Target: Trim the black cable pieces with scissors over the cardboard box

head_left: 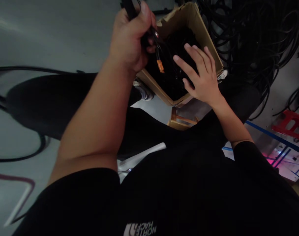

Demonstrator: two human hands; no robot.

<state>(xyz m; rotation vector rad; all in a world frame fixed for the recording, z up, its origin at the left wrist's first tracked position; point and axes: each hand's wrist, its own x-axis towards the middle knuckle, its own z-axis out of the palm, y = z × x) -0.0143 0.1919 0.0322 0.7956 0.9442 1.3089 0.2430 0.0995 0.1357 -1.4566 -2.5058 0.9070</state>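
Note:
My left hand (133,36) is closed around a black cable (129,9), which sticks out above the fist. Below the fist, thin dark leads end in a small orange piece (160,66), perhaps a connector, hanging over the cardboard box (154,83). With fingers spread, my right hand (201,73) hovers over the box's right side, apparently holding nothing. Dark cables or similar black items (172,88) fill the box, too dim to tell apart. Whether the right fingertips touch them, I cannot tell.
A large heap of black cables (240,36) lies right of the box. More cable (41,68) runs along the floor at left. Under the box shows a wooden stool (179,124). A red plastic object (290,123) and blue floor lines (274,136) are at right.

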